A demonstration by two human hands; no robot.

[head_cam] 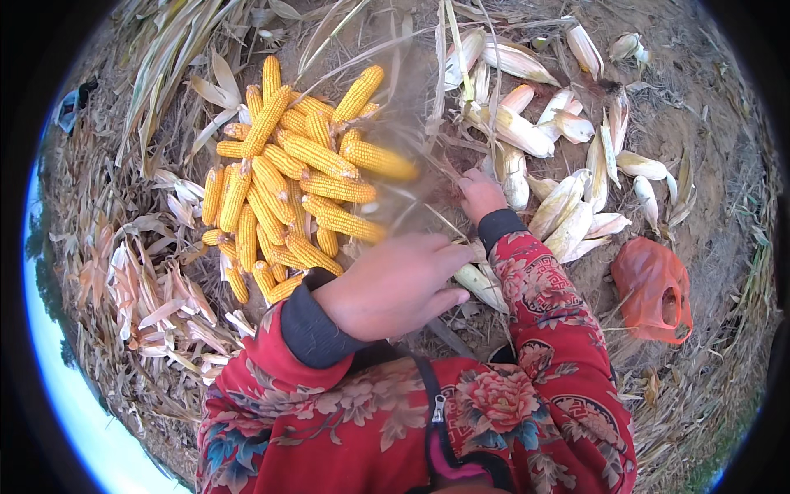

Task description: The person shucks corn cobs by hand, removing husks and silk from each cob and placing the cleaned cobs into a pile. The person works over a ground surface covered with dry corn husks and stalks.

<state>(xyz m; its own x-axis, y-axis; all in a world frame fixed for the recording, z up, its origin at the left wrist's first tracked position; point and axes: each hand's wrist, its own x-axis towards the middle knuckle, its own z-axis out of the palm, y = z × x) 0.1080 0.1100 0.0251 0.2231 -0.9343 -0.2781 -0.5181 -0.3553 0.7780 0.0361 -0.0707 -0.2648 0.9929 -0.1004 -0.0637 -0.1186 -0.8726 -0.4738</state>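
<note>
Before me a pile of yellow husked corn cobs (pixel 265 191) lies on the left. One more yellow cob (pixel 378 159), blurred at its right end, rests at the pile's right edge. My left hand (pixel 395 287) is over the ground below that pile, fingers spread to the right, beside a pale ear of corn in its husk (pixel 478 284); nothing shows in its fingers. Farther ahead, my right hand (pixel 481 194) reaches to the ground near dry brown silk, its fingers partly hidden. Several unhusked ears (pixel 521 133) are scattered right of it, one husked ear (pixel 515 176) close beside its fingers.
A red plastic bag (pixel 654 287) sits on the ground at the right. Stripped dry husks (pixel 160 302) form a heap at the lower left. Long dry corn stalks and leaves (pixel 166 80) lie at the upper left, and thin leaves cross the ground between the cobs and the unhusked ears.
</note>
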